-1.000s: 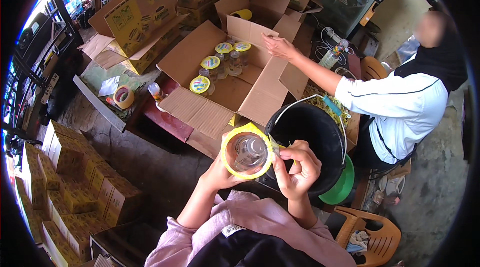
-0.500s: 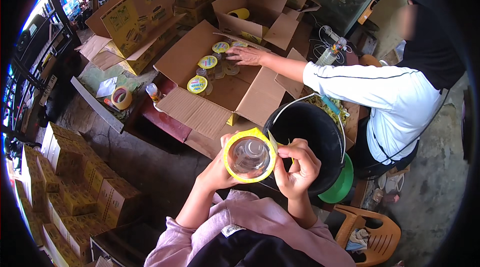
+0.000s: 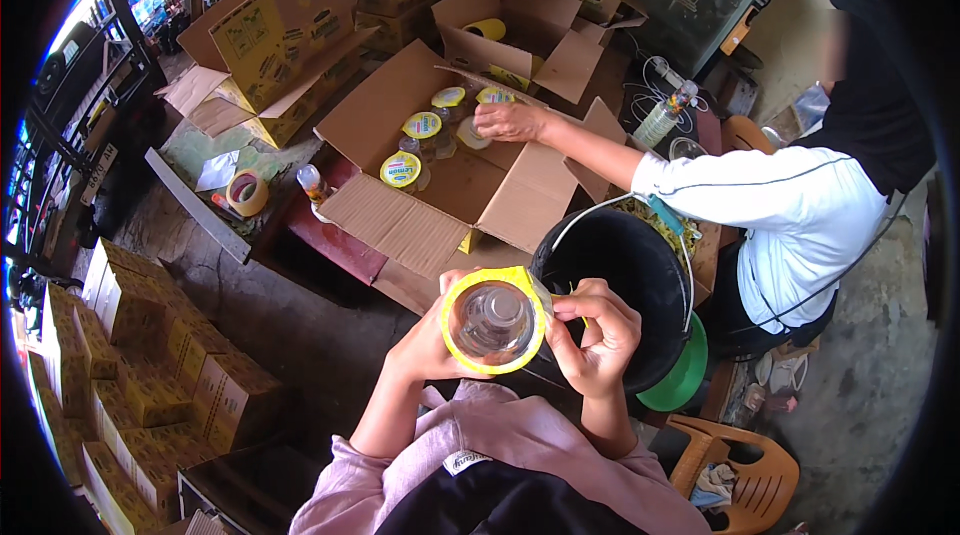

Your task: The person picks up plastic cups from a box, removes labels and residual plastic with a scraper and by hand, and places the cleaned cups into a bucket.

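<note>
My left hand (image 3: 422, 343) is wrapped round the side of a clear plastic cup (image 3: 495, 323) with a bright yellow rim. I look straight down onto its round face, and its inside shows through. At the cup's right edge my right hand (image 3: 603, 333) pinches a thin bit of film (image 3: 556, 308) with thumb and forefinger. Beyond, an open cardboard box (image 3: 405, 232) holds several lidded cups (image 3: 422, 125). A co-worker's hand (image 3: 510, 122) reaches into it from the right and touches a cup.
A black bucket (image 3: 640, 330) stands beside my right hand, with a green basin (image 3: 680, 375) under it. Farther right sits the co-worker (image 3: 780, 215). An orange plastic chair (image 3: 765, 470) is at lower right. Stacked yellow cartons (image 3: 165, 385) fill the left. A tape roll (image 3: 262, 203) lies on a side table.
The co-worker's outspread hand has drawn its fingers together at a cup in the box. My cup has shifted slightly left and down; both my hands keep their grip.
</note>
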